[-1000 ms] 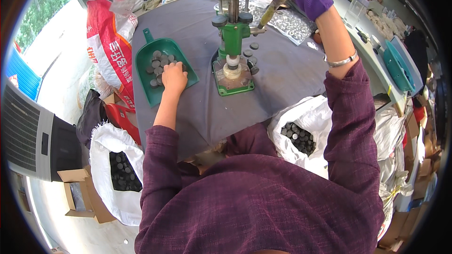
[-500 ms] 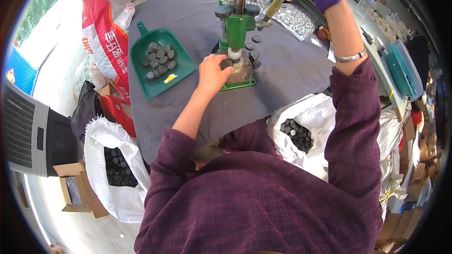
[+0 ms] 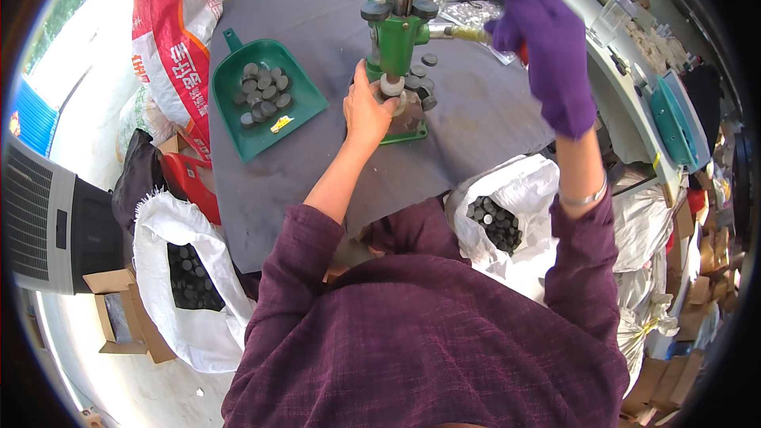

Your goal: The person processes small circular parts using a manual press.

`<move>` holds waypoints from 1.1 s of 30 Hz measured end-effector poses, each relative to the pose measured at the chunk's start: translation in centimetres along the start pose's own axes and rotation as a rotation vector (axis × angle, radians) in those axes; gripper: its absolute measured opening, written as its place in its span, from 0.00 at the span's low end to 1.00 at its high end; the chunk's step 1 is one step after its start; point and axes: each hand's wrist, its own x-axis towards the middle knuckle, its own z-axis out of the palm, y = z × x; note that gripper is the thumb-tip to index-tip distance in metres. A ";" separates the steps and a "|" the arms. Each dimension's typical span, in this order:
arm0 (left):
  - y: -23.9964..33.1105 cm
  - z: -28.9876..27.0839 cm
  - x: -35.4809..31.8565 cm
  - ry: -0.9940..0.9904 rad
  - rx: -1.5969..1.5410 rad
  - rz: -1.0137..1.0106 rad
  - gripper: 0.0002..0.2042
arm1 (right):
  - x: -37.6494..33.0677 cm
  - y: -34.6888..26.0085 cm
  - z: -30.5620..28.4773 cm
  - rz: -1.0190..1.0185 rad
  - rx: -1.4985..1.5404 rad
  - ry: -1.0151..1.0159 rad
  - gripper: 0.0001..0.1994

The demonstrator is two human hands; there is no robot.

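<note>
A green hand press (image 3: 394,43) stands at the table's far middle, with a white die under its ram. My bare left hand (image 3: 366,115) is closed at the left of that die, thumb and fingers bent in; what lies between them is hidden. My right hand (image 3: 547,47), in a purple glove, grips the press lever (image 3: 468,33), which now sticks out nearly level to the right. Several dark round discs (image 3: 420,83) lie on the table right beside the press. To the left, a green dustpan (image 3: 261,131) holds a pile of similar grey-black discs (image 3: 265,91).
Open white sacks of black discs stand below the table edge, one sack (image 3: 198,341) at left, another (image 3: 527,190) at right. A red-and-white bag (image 3: 178,55) leans at the table's left. A side bench (image 3: 626,103) with clutter runs along the right.
My right hand has pulled the lever down and toward me, from raised to nearly level. The ram has come down. My left hand, earlier pinching a dark disc, has shifted slightly about the die.
</note>
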 end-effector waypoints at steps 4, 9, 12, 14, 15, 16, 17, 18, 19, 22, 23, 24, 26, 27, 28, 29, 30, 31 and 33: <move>-0.3 -1.0 -0.1 -0.010 -0.024 -0.008 0.41 | -8.9 7.5 0.1 -0.250 -0.143 -0.083 0.11; -3.6 -5.3 0.8 0.171 0.330 0.254 0.23 | -9.5 6.5 0.7 -0.213 -0.273 -0.106 0.12; -6.0 -9.5 1.4 0.270 0.601 0.194 0.14 | -8.5 5.1 0.6 -0.062 -0.156 -0.136 0.12; -7.5 -11.1 1.9 0.232 0.837 0.104 0.09 | -6.5 2.0 0.1 0.220 0.070 -0.101 0.12; -7.4 -11.2 1.9 0.229 0.837 0.113 0.09 | -5.3 1.6 -0.3 0.180 0.062 -0.090 0.12; -7.3 -11.3 1.8 0.169 0.940 0.112 0.09 | -4.1 0.6 -0.6 0.160 0.030 -0.081 0.12; -7.3 -11.6 1.8 0.115 1.047 0.107 0.09 | -2.7 -0.2 -0.5 0.134 0.002 -0.076 0.13; -7.6 -11.6 1.7 0.104 1.084 0.135 0.09 | -1.5 -0.6 -0.6 0.129 0.003 -0.063 0.13; -7.9 -11.6 1.6 0.106 1.085 0.150 0.09 | -0.4 -0.9 -0.6 0.093 0.042 -0.087 0.13; -8.7 -10.9 1.6 0.090 1.143 0.111 0.09 | 2.8 -1.0 -1.1 -0.035 -0.017 -0.131 0.14; -8.7 -10.8 1.7 0.084 1.140 0.123 0.09 | 3.7 -1.0 -1.3 -0.120 -0.110 -0.166 0.15; -8.8 -10.9 1.6 0.108 1.085 0.129 0.08 | 4.8 -2.3 -0.5 0.091 0.050 -0.056 0.13; -8.7 -11.2 1.6 0.097 0.997 0.111 0.08 | 6.7 -1.9 -0.7 0.081 0.056 -0.059 0.13; -8.6 -11.4 1.5 0.092 0.998 0.112 0.08 | 7.5 -1.8 -0.8 0.068 0.063 -0.068 0.13; -8.4 -11.5 1.4 0.064 0.903 0.132 0.10 | 8.1 -1.8 -1.0 0.069 0.019 -0.057 0.13; -8.4 -11.7 1.2 0.040 0.811 0.144 0.11 | 8.6 -1.6 -0.9 0.072 0.023 -0.061 0.13; -8.4 -12.0 1.1 0.039 0.814 0.138 0.11 | 9.1 -1.4 -0.8 0.032 0.012 -0.072 0.13; -8.4 -12.1 1.0 0.013 0.820 0.125 0.14 | 9.4 -1.3 -0.7 -0.007 0.000 -0.082 0.13; -8.4 -12.3 0.8 -0.014 0.825 0.108 0.16 | 9.8 -1.0 -0.6 0.031 0.062 -0.090 0.14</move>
